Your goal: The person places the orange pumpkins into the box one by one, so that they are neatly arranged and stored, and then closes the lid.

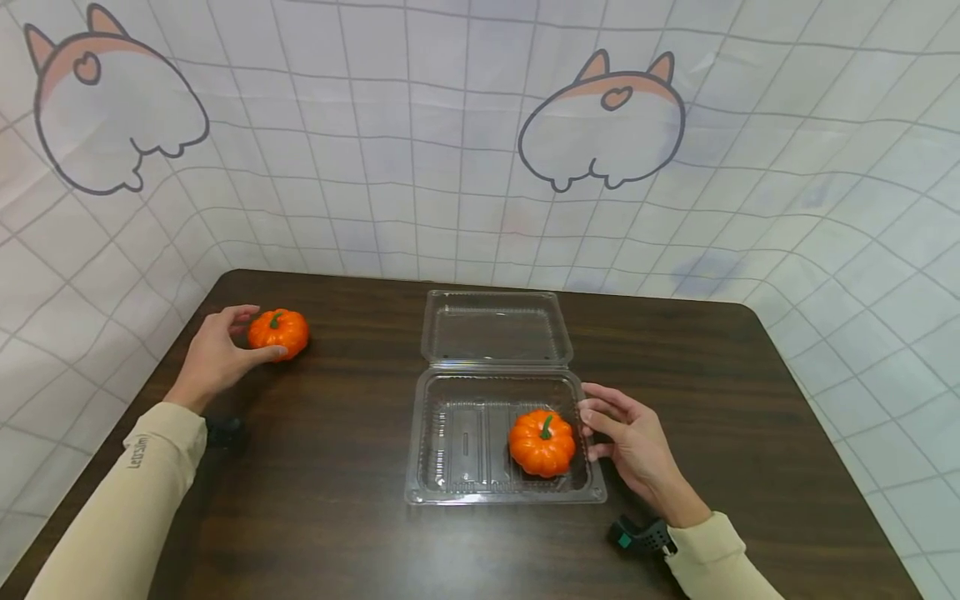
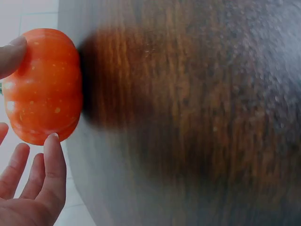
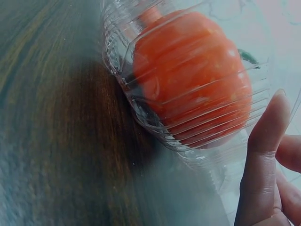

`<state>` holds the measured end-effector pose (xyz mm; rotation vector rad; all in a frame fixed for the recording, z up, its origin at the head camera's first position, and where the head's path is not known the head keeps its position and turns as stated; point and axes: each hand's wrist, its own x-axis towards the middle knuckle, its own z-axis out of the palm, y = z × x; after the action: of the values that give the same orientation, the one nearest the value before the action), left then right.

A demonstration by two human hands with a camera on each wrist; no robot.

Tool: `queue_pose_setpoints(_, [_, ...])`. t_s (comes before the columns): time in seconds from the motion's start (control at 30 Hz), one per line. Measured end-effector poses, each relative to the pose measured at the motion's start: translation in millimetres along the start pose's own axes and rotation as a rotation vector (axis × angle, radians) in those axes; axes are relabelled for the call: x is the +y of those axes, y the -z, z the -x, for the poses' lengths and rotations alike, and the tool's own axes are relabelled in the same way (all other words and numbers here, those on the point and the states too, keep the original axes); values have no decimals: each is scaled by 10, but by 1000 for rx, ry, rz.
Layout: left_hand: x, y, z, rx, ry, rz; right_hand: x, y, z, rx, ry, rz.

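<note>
At the far left of the table, my left hand spans a small orange pumpkin with a green stem. In the left wrist view the thumb overlaps one side of this pumpkin, and one fingertip meets its opposite edge. The other fingers stand apart from it, fairly straight. A clear plastic clamshell container lies with its lid folded back. Inside it, at the right, sits a second orange pumpkin. My right hand is at the container's right rim, its fingers extended; firm contact is unclear.
The dark wooden table has rounded far corners. Behind it and along the sides hangs a white grid-patterned cloth with cartoon animal drawings. Dark bands are worn at the wrists.
</note>
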<state>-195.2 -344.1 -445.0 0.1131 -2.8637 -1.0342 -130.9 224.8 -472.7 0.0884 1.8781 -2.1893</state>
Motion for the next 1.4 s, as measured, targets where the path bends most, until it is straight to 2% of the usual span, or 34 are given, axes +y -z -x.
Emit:
queue_pose_setpoints(0.47, [-43, -80, -39, -3, 35, 20, 6, 3, 3, -1, -4, -18])
queue_pose_setpoints(0.83, [-26, -48, 21, 9, 38, 20, 0, 2, 4, -4, -8, -13])
queue_pose_setpoints(1.03, [39, -37, 43, 9, 31, 21, 0, 5, 6, -9, -1, -17])
queue_pose_setpoints(1.4, [286, -24, 67, 37, -46, 34, -9, -7, 4, -1, -8, -11])
